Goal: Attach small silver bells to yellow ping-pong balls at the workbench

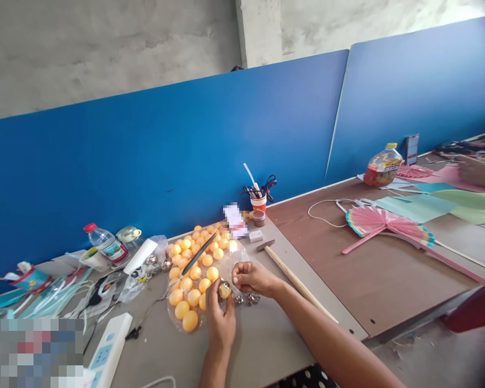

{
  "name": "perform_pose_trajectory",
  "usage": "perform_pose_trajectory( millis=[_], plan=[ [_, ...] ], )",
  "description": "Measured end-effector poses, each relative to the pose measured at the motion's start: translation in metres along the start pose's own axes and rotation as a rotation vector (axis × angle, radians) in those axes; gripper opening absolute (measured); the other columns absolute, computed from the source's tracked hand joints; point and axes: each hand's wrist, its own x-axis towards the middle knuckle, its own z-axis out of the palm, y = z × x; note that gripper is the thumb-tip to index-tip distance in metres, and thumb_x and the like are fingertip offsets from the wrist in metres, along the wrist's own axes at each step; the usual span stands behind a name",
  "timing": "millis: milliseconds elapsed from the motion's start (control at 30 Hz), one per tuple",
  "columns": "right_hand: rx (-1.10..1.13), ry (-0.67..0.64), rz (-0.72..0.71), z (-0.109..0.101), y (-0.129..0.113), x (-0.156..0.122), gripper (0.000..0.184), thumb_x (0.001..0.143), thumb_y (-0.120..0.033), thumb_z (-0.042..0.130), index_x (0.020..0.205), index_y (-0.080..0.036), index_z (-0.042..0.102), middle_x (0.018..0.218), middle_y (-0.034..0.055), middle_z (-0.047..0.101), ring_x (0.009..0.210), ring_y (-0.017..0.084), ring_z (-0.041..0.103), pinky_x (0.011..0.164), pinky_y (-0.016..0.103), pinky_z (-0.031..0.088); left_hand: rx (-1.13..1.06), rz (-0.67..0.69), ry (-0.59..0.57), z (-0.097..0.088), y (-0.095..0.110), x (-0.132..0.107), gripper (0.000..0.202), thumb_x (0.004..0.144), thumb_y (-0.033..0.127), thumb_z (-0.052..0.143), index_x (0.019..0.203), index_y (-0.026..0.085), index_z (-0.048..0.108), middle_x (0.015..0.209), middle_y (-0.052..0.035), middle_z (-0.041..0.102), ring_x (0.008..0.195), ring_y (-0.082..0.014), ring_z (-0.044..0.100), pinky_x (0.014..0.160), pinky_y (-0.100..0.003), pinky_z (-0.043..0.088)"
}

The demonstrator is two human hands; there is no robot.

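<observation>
Left hand (221, 323) raised over the grey bench (267, 345), fingers closed around a small round yellowish ball with a silvery sheen (225, 290). Right hand (253, 277) just beside it, fingers curled narrow toward that ball; cannot tell whether pinching anything. Cluster of small shiny metal balls (250, 297) on the bench, just below the Right hand. Clear plastic bag of orange ping-pong balls (194, 269) just left of both hands. Wooden-handled hammer (295, 280) lying to the right. White power strip (109, 347) near the front edge.
</observation>
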Motion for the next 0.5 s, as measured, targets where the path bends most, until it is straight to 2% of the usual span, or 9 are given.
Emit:
perform_pose_trajectory(
  millis=[100, 233, 500],
  plan=[
    [-0.045, -0.059, 0.065, 0.0011, -0.0012, -0.0014, 0.028, 0.057, -0.031, 0.078, 0.074, -0.014, 0.064, 0.057, -0.0036, 0.061, 0.041, 0.004, 0.040, 0.042, 0.019, 0.024, 0.007, 0.007, 0.005, 0.0000, -0.0003, -0.0005, 0.040, 0.088, 0.039, 0.057, 0.121, 0.016, 0.054, 0.118, -0.0175, 0.063, 0.112, -0.0285, 0.061, 0.091, -0.045, 0.054],
    [-0.130, -0.042, 0.088, 0.0006, -0.0009, -0.0020, 0.023, 0.057, -0.024, 0.075, 0.076, -0.014, 0.065, 0.059, -0.0024, 0.065, 0.043, 0.005, 0.043, 0.043, 0.018, 0.029, 0.015, 0.016, -0.010, -0.0005, -0.0021, -0.0006, 0.038, 0.088, 0.036, 0.056, 0.121, 0.016, 0.054, 0.120, -0.0175, 0.062, 0.114, -0.0282, 0.060, 0.093, -0.045, 0.053],
    [-0.157, -0.011, 0.049, -0.0019, 0.0060, 0.0009, 0.019, 0.058, -0.022, 0.074, 0.072, -0.013, 0.064, 0.057, -0.0046, 0.060, 0.043, 0.003, 0.039, 0.043, 0.017, 0.025, 0.029, 0.043, 0.000, 0.0003, -0.0049, -0.0012, 0.039, 0.088, 0.037, 0.056, 0.121, 0.016, 0.054, 0.117, -0.0176, 0.064, 0.112, -0.0281, 0.061, 0.093, -0.045, 0.053]
  ],
)
